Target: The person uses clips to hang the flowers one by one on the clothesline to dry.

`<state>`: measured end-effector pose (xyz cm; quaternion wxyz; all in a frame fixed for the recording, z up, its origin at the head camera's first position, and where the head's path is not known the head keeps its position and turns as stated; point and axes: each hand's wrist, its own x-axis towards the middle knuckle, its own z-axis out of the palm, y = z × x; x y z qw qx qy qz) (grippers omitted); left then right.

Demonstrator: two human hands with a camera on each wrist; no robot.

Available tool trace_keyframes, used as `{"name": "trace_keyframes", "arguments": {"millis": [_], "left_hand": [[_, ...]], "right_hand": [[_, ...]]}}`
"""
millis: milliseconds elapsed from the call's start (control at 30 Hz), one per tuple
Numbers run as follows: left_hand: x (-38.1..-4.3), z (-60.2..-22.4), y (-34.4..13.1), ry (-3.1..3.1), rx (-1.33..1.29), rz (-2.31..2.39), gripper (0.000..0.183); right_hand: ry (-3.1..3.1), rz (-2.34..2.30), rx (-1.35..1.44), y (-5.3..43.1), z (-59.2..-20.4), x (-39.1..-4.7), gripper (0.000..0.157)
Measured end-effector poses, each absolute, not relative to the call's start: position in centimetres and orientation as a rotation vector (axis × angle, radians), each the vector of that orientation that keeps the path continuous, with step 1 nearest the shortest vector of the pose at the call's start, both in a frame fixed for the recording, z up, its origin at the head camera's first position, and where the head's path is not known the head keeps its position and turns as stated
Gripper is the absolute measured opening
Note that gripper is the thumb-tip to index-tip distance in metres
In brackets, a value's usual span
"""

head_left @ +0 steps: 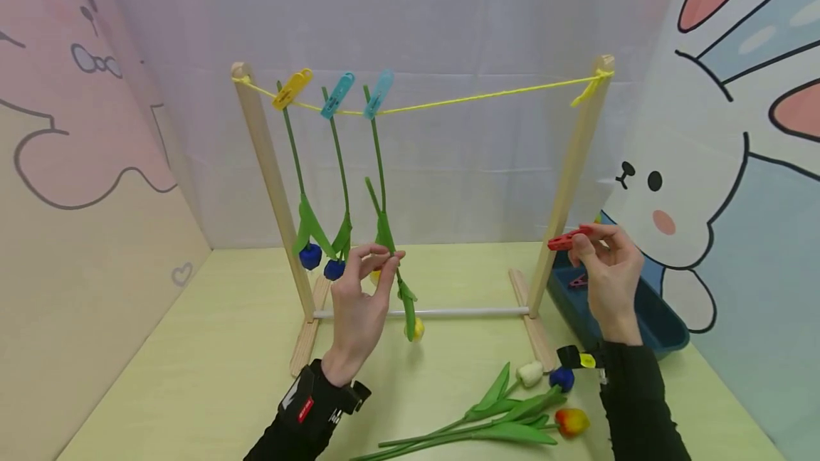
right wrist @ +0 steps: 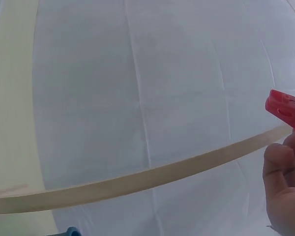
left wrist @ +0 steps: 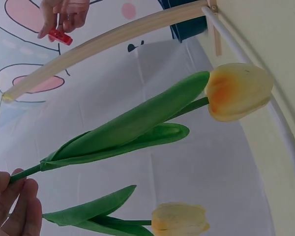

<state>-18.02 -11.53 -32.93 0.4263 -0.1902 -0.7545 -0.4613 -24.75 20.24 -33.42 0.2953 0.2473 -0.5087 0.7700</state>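
Note:
My left hand [head_left: 359,304] pinches the green stem of a yellow tulip [left wrist: 240,92], whose head points down in the head view. My right hand [head_left: 611,279] pinches a red clothespin [head_left: 567,240] in front of the right post. To the left, a yellow string [head_left: 461,99] carries three upside-down tulips: two blue tulips [head_left: 310,256] and another yellow tulip [left wrist: 179,219], partly hidden behind my left hand in the head view. A yellow clothespin [head_left: 292,88] and two light-blue clothespins [head_left: 337,95] grip their stems at the string.
Wooden posts [head_left: 573,183] hold up the string, with a white rod [head_left: 468,313] between their feet. At the right stands a dark blue basket [head_left: 663,322] with a red clothespin [head_left: 579,281] inside. White, blue and orange-red tulips [head_left: 572,422] lie on the table in front.

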Motion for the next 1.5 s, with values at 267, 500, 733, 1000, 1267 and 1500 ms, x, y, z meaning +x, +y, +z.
{"name": "trace_keyframes", "arguments": {"millis": [267, 500, 733, 1000, 1267, 1500], "left_hand": [[-19.6, -31.2, -10.9, -1.934, -0.519, -1.301, 0.025], [-20.9, -30.0, -10.4, -1.962, -0.509, -1.294, 0.021], [-21.8, -29.2, -10.2, -1.981, -0.524, -1.308, 0.025], [-22.4, -28.5, -10.0, -1.969, -0.526, -1.296, 0.023], [-22.9, -27.8, -9.9, -1.972, -0.53, -1.283, 0.024], [-23.2, -27.2, -9.8, -1.954, -0.551, -1.282, 0.022]], "right_hand": [[-1.479, 1.933, 0.708, 19.3, -29.4, -24.9, 0.013], [-1.543, 1.821, 0.76, 18.4, -26.2, -25.5, 0.014], [-1.588, 1.697, 0.811, 17.3, -24.1, -26.4, 0.02], [-1.603, 1.602, 0.829, 16.1, -22.4, -27.1, 0.041], [-1.5, 1.661, 0.896, 15.1, -21.1, -27.5, 0.025], [-1.449, 1.64, 0.9, 13.2, -19.0, -27.5, 0.018]]}}
